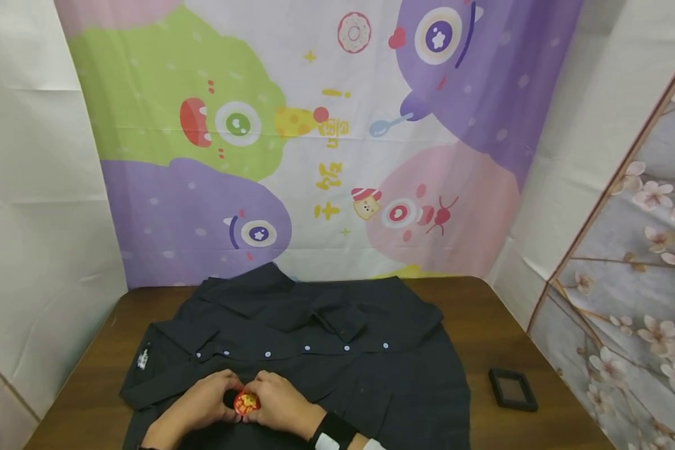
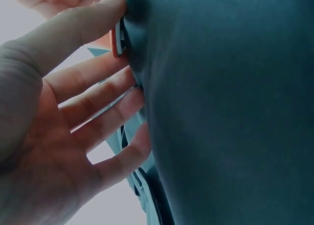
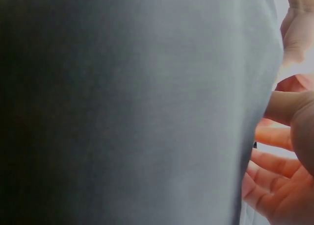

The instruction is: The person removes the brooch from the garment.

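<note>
A round red badge (image 1: 247, 404) with a yellow design lies over the front of a dark button-up shirt (image 1: 416, 387). My left hand (image 1: 208, 400) pinches the badge's left side between thumb and fingers. From the other side, my right hand (image 1: 281, 403) pinches it too. In the left wrist view the badge (image 2: 116, 42) shows edge-on against the dark cloth, beside the thumb, with the other left-hand fingers spread along the fabric. Cloth covers most of the right wrist view, and the right hand (image 3: 287, 181) shows only at its right edge.
The shirt is spread over a brown wooden table (image 1: 461, 306), a row of pale buttons across its middle. A small black square frame (image 1: 519, 405) lies on the table to the right. Behind the table hangs a cartoon-printed cloth (image 1: 337, 250).
</note>
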A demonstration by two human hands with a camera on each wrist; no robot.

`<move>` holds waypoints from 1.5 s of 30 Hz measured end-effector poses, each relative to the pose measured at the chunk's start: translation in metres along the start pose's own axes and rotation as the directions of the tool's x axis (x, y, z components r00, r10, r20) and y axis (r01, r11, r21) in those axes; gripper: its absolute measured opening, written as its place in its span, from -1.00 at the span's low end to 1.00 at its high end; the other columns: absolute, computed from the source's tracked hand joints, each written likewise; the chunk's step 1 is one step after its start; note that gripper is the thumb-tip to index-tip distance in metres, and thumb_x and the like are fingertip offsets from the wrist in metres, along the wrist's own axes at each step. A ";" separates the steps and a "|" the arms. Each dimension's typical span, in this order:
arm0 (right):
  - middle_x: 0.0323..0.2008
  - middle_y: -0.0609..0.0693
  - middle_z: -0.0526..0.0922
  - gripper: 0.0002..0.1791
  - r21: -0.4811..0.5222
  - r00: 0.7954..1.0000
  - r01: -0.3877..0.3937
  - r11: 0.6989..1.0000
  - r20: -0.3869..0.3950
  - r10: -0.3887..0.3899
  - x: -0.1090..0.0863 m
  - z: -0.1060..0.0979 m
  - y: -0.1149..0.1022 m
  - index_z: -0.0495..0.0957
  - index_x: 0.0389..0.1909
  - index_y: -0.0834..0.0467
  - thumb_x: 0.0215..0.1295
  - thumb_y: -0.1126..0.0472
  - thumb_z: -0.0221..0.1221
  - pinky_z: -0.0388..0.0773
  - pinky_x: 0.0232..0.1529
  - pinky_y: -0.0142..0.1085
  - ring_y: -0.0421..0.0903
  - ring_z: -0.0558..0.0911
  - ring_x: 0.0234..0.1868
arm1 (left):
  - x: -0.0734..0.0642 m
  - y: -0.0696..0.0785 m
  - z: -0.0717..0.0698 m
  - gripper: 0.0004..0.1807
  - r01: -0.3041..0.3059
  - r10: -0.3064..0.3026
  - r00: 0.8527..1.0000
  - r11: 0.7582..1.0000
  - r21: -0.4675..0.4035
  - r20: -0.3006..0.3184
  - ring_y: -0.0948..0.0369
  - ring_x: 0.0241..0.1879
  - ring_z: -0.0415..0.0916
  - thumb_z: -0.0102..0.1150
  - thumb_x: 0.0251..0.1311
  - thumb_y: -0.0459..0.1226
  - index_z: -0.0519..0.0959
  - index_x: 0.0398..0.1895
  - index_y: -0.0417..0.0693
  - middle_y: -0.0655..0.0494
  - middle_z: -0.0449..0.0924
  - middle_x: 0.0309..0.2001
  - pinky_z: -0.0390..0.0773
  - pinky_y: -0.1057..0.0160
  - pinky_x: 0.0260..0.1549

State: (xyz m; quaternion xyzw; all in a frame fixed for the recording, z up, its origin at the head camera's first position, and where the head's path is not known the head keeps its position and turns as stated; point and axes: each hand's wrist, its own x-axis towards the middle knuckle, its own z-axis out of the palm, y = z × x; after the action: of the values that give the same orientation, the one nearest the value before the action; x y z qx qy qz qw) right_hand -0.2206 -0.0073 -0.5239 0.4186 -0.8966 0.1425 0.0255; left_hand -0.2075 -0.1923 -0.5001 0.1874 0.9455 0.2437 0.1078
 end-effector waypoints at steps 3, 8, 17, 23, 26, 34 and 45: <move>-0.30 -0.18 0.56 -0.60 -0.022 1.000 0.008 1.000 -0.005 -0.008 0.001 -0.001 0.000 0.67 -0.09 0.02 0.05 -0.03 0.43 0.34 -0.34 -0.65 -0.40 0.43 -0.37 | 0.001 0.000 0.001 -0.64 0.024 -0.024 1.000 1.000 -0.005 -0.010 0.17 -0.20 0.52 0.57 -0.28 -0.21 0.68 -0.31 -0.02 0.21 0.55 -0.24 0.56 0.02 -0.19; -0.27 -0.17 0.57 -0.58 -0.018 1.000 -0.008 1.000 0.009 0.008 0.004 -0.005 -0.001 0.66 -0.07 0.02 0.04 -0.01 0.43 0.36 -0.32 -0.62 -0.38 0.44 -0.34 | 0.001 0.000 0.001 -0.63 0.022 -0.022 0.999 1.000 0.011 -0.035 0.15 -0.18 0.53 0.57 -0.29 -0.20 0.68 -0.32 -0.02 0.20 0.56 -0.23 0.57 0.00 -0.16; -0.24 -0.18 0.59 -0.57 -0.007 1.000 -0.014 1.000 0.026 0.015 0.003 -0.004 -0.003 0.66 -0.05 0.02 0.03 0.00 0.43 0.35 -0.31 -0.63 -0.37 0.44 -0.32 | -0.001 0.001 0.002 -0.61 0.025 -0.026 1.000 1.000 -0.005 -0.016 0.09 -0.14 0.53 0.58 -0.30 -0.20 0.66 -0.32 -0.07 0.14 0.57 -0.20 0.55 -0.09 -0.10; -0.25 -0.17 0.59 -0.58 -0.019 1.000 -0.002 1.000 0.022 0.002 0.003 -0.003 -0.002 0.66 -0.07 0.02 0.03 0.00 0.43 0.35 -0.31 -0.63 -0.36 0.45 -0.32 | 0.001 0.002 0.002 -0.60 0.045 -0.046 0.999 0.999 -0.011 -0.012 0.12 -0.15 0.51 0.59 -0.33 -0.22 0.65 -0.32 -0.05 0.16 0.56 -0.21 0.55 -0.07 -0.10; -0.25 -0.17 0.59 -0.59 -0.010 1.000 -0.009 1.000 0.021 0.009 0.003 -0.003 -0.002 0.66 -0.06 0.02 0.04 0.00 0.43 0.35 -0.30 -0.63 -0.36 0.44 -0.32 | 0.002 0.003 0.001 -0.59 0.049 -0.049 0.999 0.999 -0.004 -0.011 0.15 -0.17 0.49 0.60 -0.34 -0.24 0.64 -0.32 -0.04 0.17 0.54 -0.23 0.54 -0.03 -0.12; -0.27 -0.17 0.58 -0.58 -0.005 1.000 -0.009 1.000 0.025 0.009 0.003 -0.002 -0.003 0.65 -0.04 0.02 0.06 -0.01 0.42 0.33 -0.32 -0.63 -0.37 0.43 -0.33 | 0.002 0.006 0.001 -0.57 0.103 -0.103 0.995 0.995 -0.016 -0.007 0.12 -0.15 0.49 0.60 -0.34 -0.28 0.63 -0.30 -0.09 0.12 0.54 -0.22 0.53 -0.06 -0.07; -0.24 -0.15 0.56 -0.55 0.022 0.999 -0.033 0.999 0.036 0.032 0.003 -0.001 -0.004 0.64 -0.01 0.04 0.06 0.00 0.42 0.35 -0.31 -0.63 -0.36 0.43 -0.32 | 0.001 0.002 0.003 -0.55 0.088 -0.088 0.996 0.996 -0.012 -0.005 0.11 -0.12 0.48 0.60 -0.32 -0.24 0.62 -0.27 -0.09 0.12 0.53 -0.21 0.52 -0.07 -0.05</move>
State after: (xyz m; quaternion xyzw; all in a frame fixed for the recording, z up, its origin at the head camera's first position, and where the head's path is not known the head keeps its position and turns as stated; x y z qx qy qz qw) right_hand -0.2201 -0.0118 -0.5215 0.4066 -0.9019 0.1457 0.0023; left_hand -0.2069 -0.1886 -0.5020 0.1442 0.9516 0.2450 0.1168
